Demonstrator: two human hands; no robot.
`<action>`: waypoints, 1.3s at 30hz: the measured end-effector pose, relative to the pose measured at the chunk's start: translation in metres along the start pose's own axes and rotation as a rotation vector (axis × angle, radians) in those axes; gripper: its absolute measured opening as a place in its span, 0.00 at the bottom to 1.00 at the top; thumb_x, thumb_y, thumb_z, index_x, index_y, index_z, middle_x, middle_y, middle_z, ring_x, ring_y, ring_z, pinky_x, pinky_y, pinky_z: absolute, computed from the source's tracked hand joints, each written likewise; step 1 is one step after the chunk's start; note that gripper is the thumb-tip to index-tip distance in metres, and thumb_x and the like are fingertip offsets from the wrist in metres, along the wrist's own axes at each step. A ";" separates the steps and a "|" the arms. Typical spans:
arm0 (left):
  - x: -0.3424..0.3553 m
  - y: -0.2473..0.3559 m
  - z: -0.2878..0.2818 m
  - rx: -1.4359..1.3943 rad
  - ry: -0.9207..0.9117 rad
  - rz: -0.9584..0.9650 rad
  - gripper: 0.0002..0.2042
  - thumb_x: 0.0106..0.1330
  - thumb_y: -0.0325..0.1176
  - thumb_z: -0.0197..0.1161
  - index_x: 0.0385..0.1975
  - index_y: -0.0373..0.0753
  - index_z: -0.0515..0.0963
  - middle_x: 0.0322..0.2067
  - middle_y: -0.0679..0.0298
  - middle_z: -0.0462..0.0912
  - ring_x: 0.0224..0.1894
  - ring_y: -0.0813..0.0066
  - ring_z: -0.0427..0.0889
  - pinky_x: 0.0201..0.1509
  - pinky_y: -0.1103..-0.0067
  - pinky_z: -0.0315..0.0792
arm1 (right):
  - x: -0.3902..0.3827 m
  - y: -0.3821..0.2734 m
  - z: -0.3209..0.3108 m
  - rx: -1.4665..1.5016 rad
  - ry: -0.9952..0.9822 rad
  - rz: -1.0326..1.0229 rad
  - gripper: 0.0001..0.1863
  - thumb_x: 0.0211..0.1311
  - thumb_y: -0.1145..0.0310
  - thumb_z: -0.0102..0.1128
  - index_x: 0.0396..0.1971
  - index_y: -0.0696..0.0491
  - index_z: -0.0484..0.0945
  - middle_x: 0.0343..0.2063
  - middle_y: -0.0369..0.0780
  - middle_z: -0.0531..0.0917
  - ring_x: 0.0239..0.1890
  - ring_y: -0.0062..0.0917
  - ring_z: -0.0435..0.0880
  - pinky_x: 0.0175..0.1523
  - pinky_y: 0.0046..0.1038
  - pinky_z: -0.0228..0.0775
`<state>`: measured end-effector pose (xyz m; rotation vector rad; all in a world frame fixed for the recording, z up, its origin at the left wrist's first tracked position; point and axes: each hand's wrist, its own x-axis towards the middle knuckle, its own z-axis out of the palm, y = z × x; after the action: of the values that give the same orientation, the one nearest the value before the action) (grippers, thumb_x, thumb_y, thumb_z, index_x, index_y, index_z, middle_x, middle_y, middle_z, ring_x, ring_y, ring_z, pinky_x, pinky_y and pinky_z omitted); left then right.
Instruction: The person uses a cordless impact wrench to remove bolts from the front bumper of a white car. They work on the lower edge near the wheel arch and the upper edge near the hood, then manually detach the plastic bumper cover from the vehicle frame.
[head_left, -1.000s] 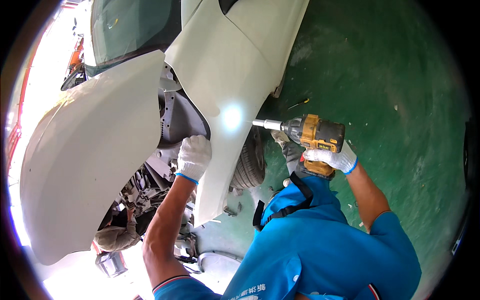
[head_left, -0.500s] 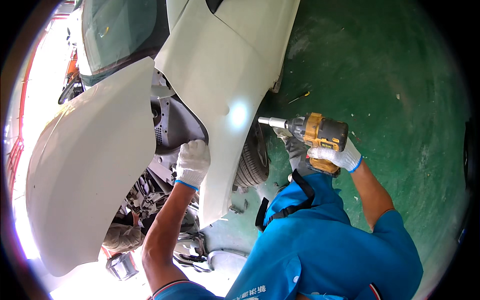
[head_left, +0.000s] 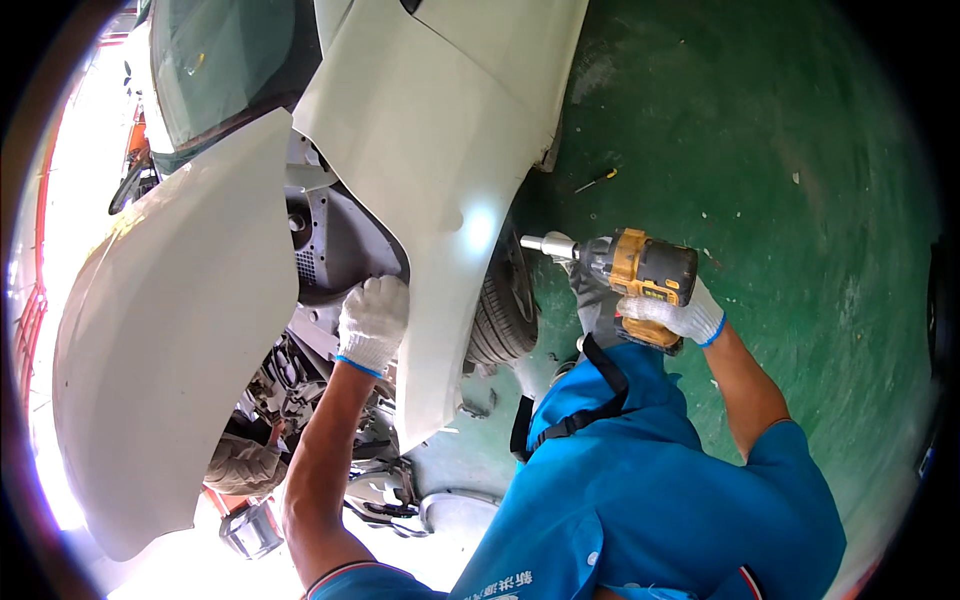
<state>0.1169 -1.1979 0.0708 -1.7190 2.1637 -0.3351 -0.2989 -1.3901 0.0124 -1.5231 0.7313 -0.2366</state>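
My right hand (head_left: 680, 315), in a white knit glove with a blue cuff, grips a yellow-and-black cordless impact wrench (head_left: 650, 265) by its handle. A long silver socket on the wrench points left toward the front wheel (head_left: 503, 315). My gloved left hand (head_left: 374, 318) is closed, knuckles up, against the inner edge of the white car fender (head_left: 440, 130), in the open engine bay (head_left: 345, 235). What its fingers hold, if anything, is hidden. A round patch of light falls on the fender between my hands.
The raised white hood (head_left: 180, 330) fills the left side, with the windshield (head_left: 225, 60) behind it. A yellow-handled screwdriver (head_left: 597, 180) lies on the green floor (head_left: 780, 130). Another person's sleeve (head_left: 243, 465) shows below the hood, near exposed front-end parts.
The car has shifted slightly left in the picture, and my left hand with it, still at the fender's inner edge. The wrench stays in my right hand, almost unmoved.
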 end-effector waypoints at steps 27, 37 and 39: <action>0.007 0.016 0.002 0.113 -0.112 -0.056 0.06 0.55 0.37 0.61 0.26 0.44 0.77 0.30 0.64 0.74 0.35 0.65 0.77 0.37 0.70 0.71 | -0.001 0.007 0.002 0.099 0.058 0.051 0.25 0.50 0.64 0.82 0.46 0.56 0.82 0.41 0.43 0.88 0.41 0.28 0.88 0.47 0.33 0.83; -0.010 0.010 -0.014 -0.121 -0.252 -0.279 0.07 0.60 0.36 0.61 0.33 0.43 0.81 0.35 0.62 0.80 0.39 0.62 0.83 0.38 0.65 0.80 | 0.000 0.017 0.001 0.090 -0.085 -0.017 0.27 0.52 0.62 0.80 0.50 0.54 0.80 0.43 0.42 0.87 0.43 0.29 0.88 0.50 0.34 0.84; 0.002 0.010 -0.047 -0.198 -0.270 -0.473 0.05 0.62 0.35 0.60 0.32 0.43 0.81 0.36 0.62 0.81 0.39 0.58 0.84 0.40 0.63 0.80 | 0.001 0.020 -0.001 0.078 -0.070 -0.002 0.26 0.52 0.62 0.80 0.50 0.54 0.80 0.42 0.42 0.87 0.43 0.31 0.88 0.50 0.34 0.84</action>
<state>0.0880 -1.1996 0.1091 -2.2367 1.6313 0.0018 -0.3045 -1.3904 -0.0071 -1.4509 0.6577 -0.2104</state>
